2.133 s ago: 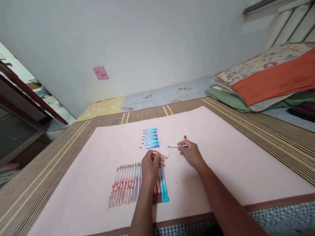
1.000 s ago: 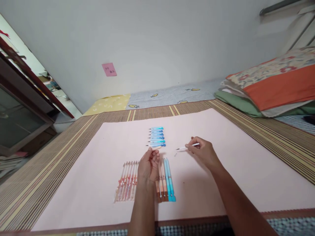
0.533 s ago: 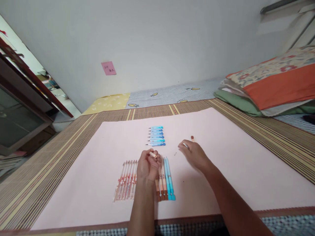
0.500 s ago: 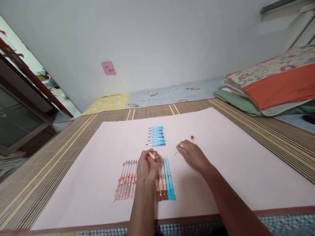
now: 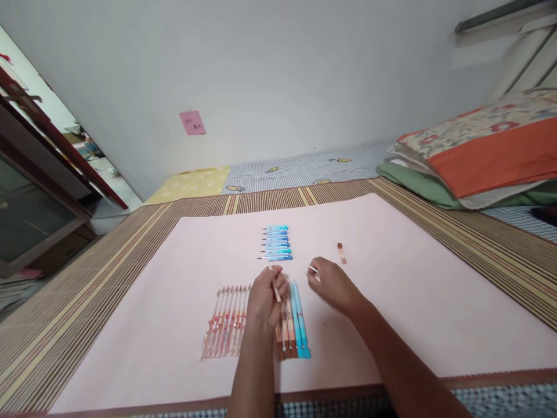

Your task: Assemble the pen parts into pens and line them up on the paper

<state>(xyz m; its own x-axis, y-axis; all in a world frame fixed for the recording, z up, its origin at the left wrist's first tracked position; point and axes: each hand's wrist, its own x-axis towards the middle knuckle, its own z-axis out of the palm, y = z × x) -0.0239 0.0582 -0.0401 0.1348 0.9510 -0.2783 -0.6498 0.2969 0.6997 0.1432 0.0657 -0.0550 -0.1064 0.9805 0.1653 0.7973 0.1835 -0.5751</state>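
Note:
My left hand (image 5: 268, 293) is closed around a pale, cream-coloured pen barrel (image 5: 277, 290), above the top ends of the lower pens. To its right, my right hand (image 5: 333, 281) pinches a thin white stick-like pen part (image 5: 313, 269), whose other end is hidden by the fingers. A short brown-and-peach pen part (image 5: 342, 253) lies alone beyond my right hand. Under and beside my left wrist are brown-and-peach pens (image 5: 285, 334) and light blue pens (image 5: 301, 325), side by side. Several clear pens with pink-red patterns (image 5: 224, 322) lie in a row to the left.
Several blue pens (image 5: 276, 244) with dark tips are stacked in a column beyond my left hand. Everything lies on a pale pink sheet (image 5: 391, 331) over a striped mat (image 5: 143, 255). Folded bedding (image 5: 483, 157) is piled at the right, and a pink note (image 5: 192, 122) is on the wall.
My right hand has moved slightly left and nearer, uncovering more of the brown-and-peach part. The barrel in my left hand has turned more upright in view, and that hand has shifted slightly nearer.

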